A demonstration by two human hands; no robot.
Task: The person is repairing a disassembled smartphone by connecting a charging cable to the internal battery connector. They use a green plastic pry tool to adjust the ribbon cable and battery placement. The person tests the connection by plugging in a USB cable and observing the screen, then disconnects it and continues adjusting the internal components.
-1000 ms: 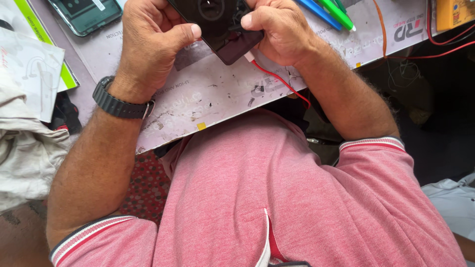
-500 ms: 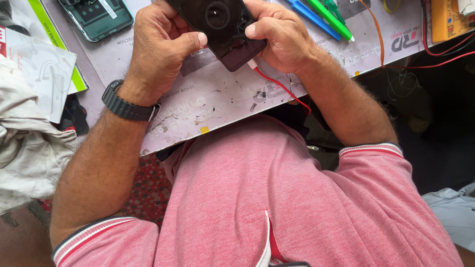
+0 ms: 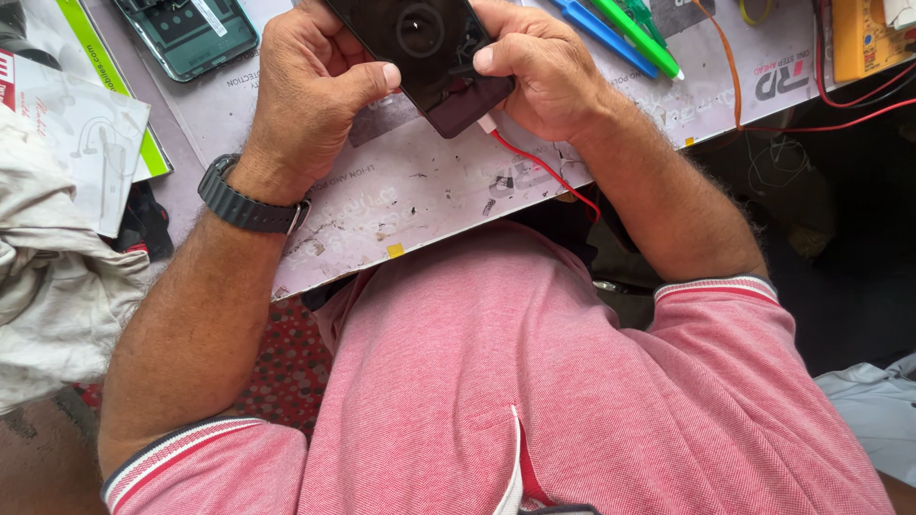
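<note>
I hold a black smartphone (image 3: 431, 52) between both hands, over a grey work mat (image 3: 429, 191). My left hand (image 3: 310, 91) grips its left edge, thumb pressed on the side. A dark watch (image 3: 246, 205) sits on that wrist. My right hand (image 3: 544, 72) grips the right edge with the thumb on the glass. A red cable (image 3: 544, 172) with a white plug enters the phone's near end and runs off the mat's front edge. The phone's far end is cut off by the frame.
An opened green phone (image 3: 191, 33) lies at the mat's far left. Blue and green tools (image 3: 620, 33) lie at the far right, by a yellow meter (image 3: 863, 38) with red leads. White cloth (image 3: 57, 305) and printed paper (image 3: 72, 124) sit left.
The view has shifted a little, so the mat and hands sit lower in the frame. Both hands keep the same grip on the phone.
</note>
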